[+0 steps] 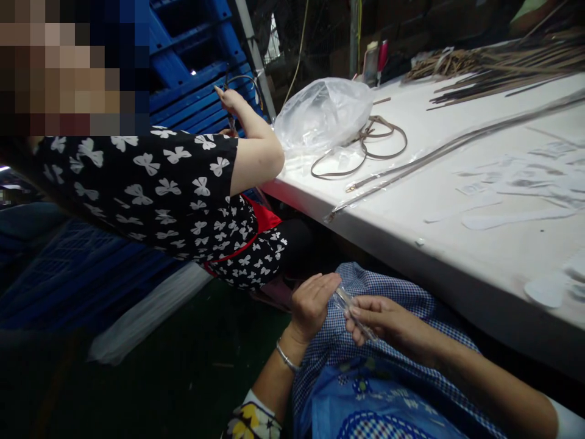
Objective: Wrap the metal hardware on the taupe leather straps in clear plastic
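A narrow strip in a clear plastic sleeve (343, 300) lies between my two hands, over the lap of a blue checked apron (379, 283). My right hand (377, 317) pinches it between thumb and fingers near its middle. Its upper end meets my left hand (313, 302), whose fingers are bent together around that end. A silver bracelet (287, 355) circles my left wrist. The strip's exact kind cannot be made out through the shiny plastic.
The white table (388, 225) carries long plastic-wrapped straps (411, 164), a looped brown strap (386, 131), a clear plastic bag (326, 113), white paper pieces (516, 213) and bundled strips (503, 76). Close on the left, a person in a bow-patterned top (173, 183) works beside blue pallets (196, 91).
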The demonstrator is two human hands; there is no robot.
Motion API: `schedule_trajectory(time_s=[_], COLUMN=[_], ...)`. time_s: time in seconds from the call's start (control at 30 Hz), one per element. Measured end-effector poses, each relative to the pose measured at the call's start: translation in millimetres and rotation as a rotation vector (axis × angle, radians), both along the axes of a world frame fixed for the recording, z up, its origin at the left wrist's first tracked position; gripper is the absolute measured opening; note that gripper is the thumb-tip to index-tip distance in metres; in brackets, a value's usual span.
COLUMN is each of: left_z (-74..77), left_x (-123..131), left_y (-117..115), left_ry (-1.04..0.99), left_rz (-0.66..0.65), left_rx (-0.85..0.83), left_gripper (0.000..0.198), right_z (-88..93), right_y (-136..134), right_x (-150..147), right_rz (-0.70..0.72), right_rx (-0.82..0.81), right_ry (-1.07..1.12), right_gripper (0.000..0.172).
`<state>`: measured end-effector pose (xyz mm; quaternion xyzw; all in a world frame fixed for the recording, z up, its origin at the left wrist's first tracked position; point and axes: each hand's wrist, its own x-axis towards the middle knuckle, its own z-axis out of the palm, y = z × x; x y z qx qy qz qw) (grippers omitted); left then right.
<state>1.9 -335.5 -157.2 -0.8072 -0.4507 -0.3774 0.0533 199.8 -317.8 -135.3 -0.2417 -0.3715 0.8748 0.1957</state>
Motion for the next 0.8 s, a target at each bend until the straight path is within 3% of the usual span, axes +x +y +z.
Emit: schedule_trajectory(time_s=[0.2, 0.37, 0.5, 0.63, 0.73, 0.8], left_z=[-4.2, -18.1, -21.9, -7.8, 4.9, 11.1], left_x=[-4, 4, 18, 28, 37, 43], left_y=[2, -2, -7, -10, -11, -13], left_ry=[-0.012, -0.287, -0.544, -0.723, -0.810, -0.850], left_rz=[-0.005, 0.017, 0.036, 0.002, -0.016, -0.030], left_rx=[-0.011, -0.354, -0.606, -0.713, -0.772, -0.798], left_gripper=[0.034, 0.026, 0.029, 0.039, 0.040, 0.040], right_z=[4.5, 21.4, 33.6, 37.7, 36.0, 32.5], right_y=[-6, 7, 21, 32, 43, 50], right_x=[-2, 1, -1, -7, -15, -19], right_rz=[0.036, -0.005, -0.135, -0.274, -0.496, -0.624], right_rx=[-0.045, -0.072, -0.087, -0.026, 0.118, 0.296], right_ry=[0.072, 0.187, 0.233, 0.198, 0.142, 0.082], right_gripper=[0.024, 0.016, 0.022, 0.029, 0.034, 0.035])
